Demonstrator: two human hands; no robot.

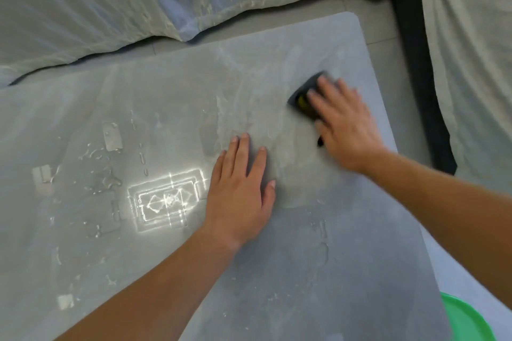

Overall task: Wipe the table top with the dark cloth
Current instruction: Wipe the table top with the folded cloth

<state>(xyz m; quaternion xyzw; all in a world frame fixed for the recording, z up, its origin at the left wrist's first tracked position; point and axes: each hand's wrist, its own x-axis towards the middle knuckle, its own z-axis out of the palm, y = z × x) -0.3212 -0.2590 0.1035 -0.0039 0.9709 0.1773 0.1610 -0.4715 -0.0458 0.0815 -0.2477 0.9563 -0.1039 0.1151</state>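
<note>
Across the top we see a pale, creased sheet [110, 8] draped over what may be sofa cushions, and a second sheet [471, 63] hangs at the right. Between them runs a dark strip [415, 69]. Grey floor tiles [371, 22] show beneath, and a green round rim [465, 321] — cut off by the frame — sits in the lower right corner.

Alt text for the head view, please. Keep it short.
A person's right hand, blurred, presses a dark cloth flat on a grey table top near its far right corner. The left hand rests flat nearby, and water droplets lie further left. A green round object shows bottom right.
</note>
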